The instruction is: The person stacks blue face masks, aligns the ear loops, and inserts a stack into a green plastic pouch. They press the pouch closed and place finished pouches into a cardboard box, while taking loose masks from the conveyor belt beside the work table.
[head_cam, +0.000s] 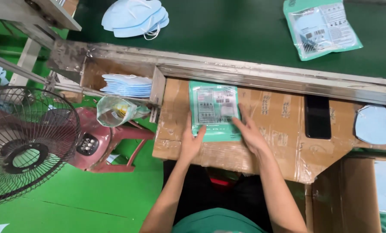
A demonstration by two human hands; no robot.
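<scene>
While both hands lie flat on the cardboard-covered worktop (270,125), the left hand (191,140) presses closed fingers against the lower left edge of the flat teal plastic mask packet (214,111). Its long axis runs away from the person. The right hand (250,133) spreads fingers along its lower right edge.

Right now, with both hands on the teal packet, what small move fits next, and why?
Probably lift the teal packet and slide it up onto the green belt. The left hand and right hand press its lower edge flat on the cardboard, and another packet already lies there.
</scene>
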